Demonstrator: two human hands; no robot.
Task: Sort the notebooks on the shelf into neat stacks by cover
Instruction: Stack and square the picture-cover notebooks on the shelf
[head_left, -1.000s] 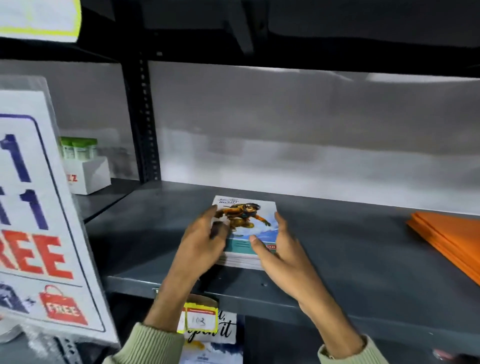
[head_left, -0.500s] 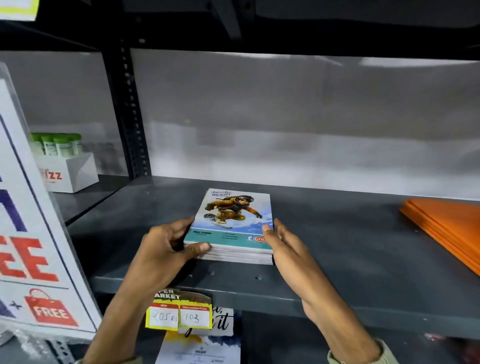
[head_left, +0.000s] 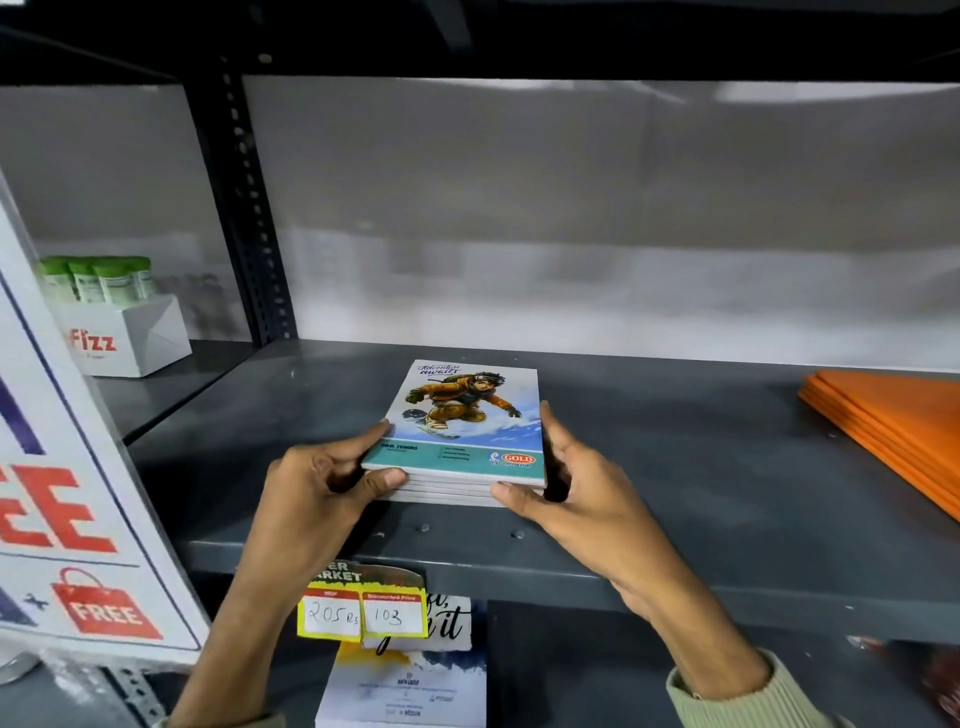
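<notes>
Both hands clamp one stack of snowboarder-cover notebooks (head_left: 462, 431) from its sides. Left hand (head_left: 317, 488) pinches the stack's near-left corner: fingers along the left edge, thumb (head_left: 384, 477) on the front page edges. Right hand (head_left: 576, 493) mirrors it at the near-right corner, fingers up the right edge, thumb on the front edge. Neither hand is under the stack; it sits flat on the grey metal shelf (head_left: 675, 467), close to the shelf's front lip and left of its middle.

Progress, as judged: this stack looks near done. Several notebooks, same cover on top, edges roughly flush, slight stagger at the front. Squaring-up seems to be the step in hand. Lower covers hidden, so matching cannot be confirmed.

Right of the stack, well apart at the shelf's right end, an orange pile of notebooks or folders (head_left: 898, 421) is fanned out, not squared: likely work left. Below the shelf's front lip, more notebooks (head_left: 410, 680) show behind yellow price tags (head_left: 363, 613); sorted or not, cannot tell.

Both forearms reach up from below the lip, wrists angled inward, sleeve cuffs at the lower frame edge.
</notes>
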